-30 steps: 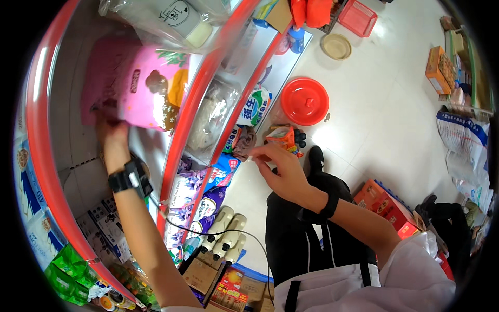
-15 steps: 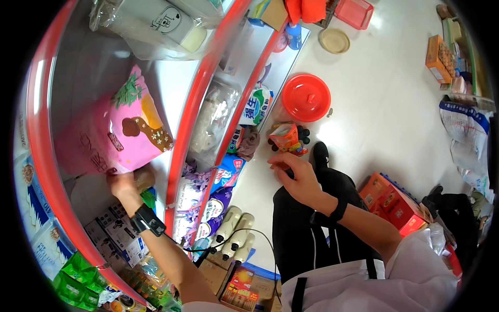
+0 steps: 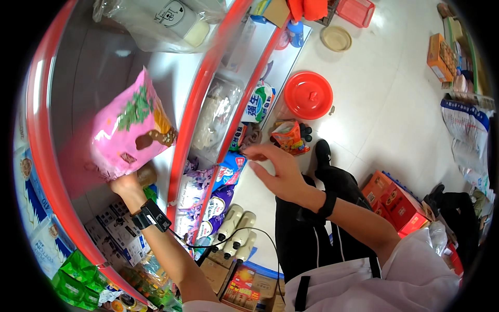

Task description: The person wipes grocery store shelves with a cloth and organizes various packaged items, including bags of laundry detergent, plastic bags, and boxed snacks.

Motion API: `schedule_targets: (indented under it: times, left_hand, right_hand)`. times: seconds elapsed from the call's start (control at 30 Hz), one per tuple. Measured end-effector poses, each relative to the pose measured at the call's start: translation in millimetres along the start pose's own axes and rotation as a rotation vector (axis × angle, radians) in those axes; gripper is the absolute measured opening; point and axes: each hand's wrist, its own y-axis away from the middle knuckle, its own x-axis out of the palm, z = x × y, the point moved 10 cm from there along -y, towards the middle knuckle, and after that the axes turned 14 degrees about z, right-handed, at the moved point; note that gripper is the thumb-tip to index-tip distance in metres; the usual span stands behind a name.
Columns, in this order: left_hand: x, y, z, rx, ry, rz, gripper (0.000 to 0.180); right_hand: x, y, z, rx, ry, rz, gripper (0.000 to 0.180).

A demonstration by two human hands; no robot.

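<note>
Left hand (image 3: 125, 183) grips the bottom corner of a pink snack bag (image 3: 127, 130), fingers clenched on it, bag held up tilted against the white shelf (image 3: 179, 78) w/ red edge, just above the shelf floor. Black wrist strap (image 3: 150, 216) on that arm, thin black cable hanging from it. A small brown round thing sits just beside the hand, too hidden to tell what. Right hand (image 3: 273, 171) hovers apart from the bag, out over the floor side, fingers released and spread, holding nothing; black band (image 3: 327, 204) on that wrist. Above the bag, top of shelf: 1 clear plastic bag w/ white containers (image 3: 166, 21) inside. Next shelf tier over: 1 clear bag of pale contents (image 3: 215, 112), then 1 white-green pack (image 3: 260, 104), blue-purple packs (image 3: 215, 195) lower down, count unclear since they overlap. Below the right hand: 3 pale bottles (image 3: 236, 229) lying side by side, cardboard boxes (image 3: 244, 288) near them. On the tiled floor (image 3: 384, 104): 1 red round lid (image 3: 311, 95), 1 orange snack pack (image 3: 288, 136) just beside it, 1 tan dish (image 3: 336, 38), 1 red basket (image 3: 356, 10) at top. Red cartons (image 3: 397, 200) stacked to the right of the person's black trousers, at least 2. Left rim: blue-white packs (image 3: 31, 182) and green packets (image 3: 78, 273), partly cut off. Nothing stands between the right hand and the bag except the red shelf edge.
</note>
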Motion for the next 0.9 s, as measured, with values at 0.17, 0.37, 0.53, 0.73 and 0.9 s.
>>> schedule_targets:
  times: [0.17, 0.37, 0.53, 0.73, 0.9]
  left_hand:
    - [-36.7, -14.2, -38.8, 0.185, -0.991, 0.313, 0.057]
    - [99.5, 65.0, 3.8, -0.047, -0.258, 1.044, 0.045]
    - [149.6, 82.1, 21.9, -0.159, -0.026, 0.944, 0.023]
    - [148.2, 74.7, 22.0, -0.122, 0.151, 1.232, 0.028]
    - [168.8, 124.1, 33.3, -0.035, 0.047, 1.251, 0.025]
  right_hand:
    - [25.2, -66.4, 78.1, -0.283, 0.018, 0.112, 0.097]
    - [47.2, -102.1, 99.9, -0.449, -0.211, 0.115, 0.091]
    - [61.4, -107.7, 80.4, -0.277, -0.487, 0.167, 0.066]
    - [51.6, -100.2, 67.5, -0.475, -0.459, 0.065, 0.055]
    - [46.7, -94.2, 39.9, -0.506, -0.569, 0.111, 0.052]
